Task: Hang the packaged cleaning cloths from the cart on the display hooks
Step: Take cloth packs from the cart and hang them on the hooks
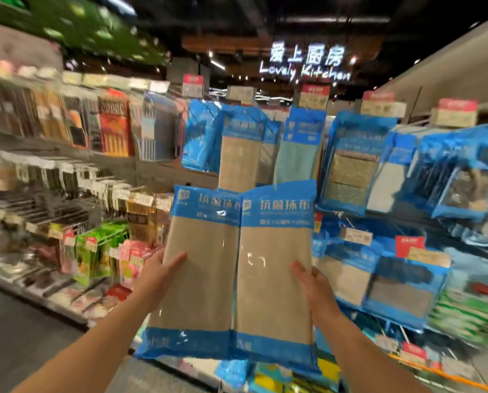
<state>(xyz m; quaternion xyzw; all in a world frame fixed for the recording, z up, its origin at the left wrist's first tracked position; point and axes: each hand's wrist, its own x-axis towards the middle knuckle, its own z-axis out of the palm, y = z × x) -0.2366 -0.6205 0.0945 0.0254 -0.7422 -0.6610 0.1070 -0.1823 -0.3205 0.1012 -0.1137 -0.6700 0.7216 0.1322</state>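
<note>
I hold two packaged beige cleaning cloths with blue headers side by side in front of the display. My left hand (160,275) grips the left pack (200,268) at its left edge, thumb across the front. My right hand (312,282) grips the right pack (274,276) at its right edge. Just above them a matching beige pack (238,154) hangs on a display hook, with a teal cloth pack (296,154) hanging beside it. The cart's orange edge (447,374) shows at the lower right, and blue packs (231,373) lie below the held ones.
Hooks to the right carry sponge and scourer packs (350,163) in blue wrapping. Shelves on the left hold chopsticks and utensils (95,126). Price tags (313,96) top the hooks. The grey aisle floor (24,330) lies at the lower left.
</note>
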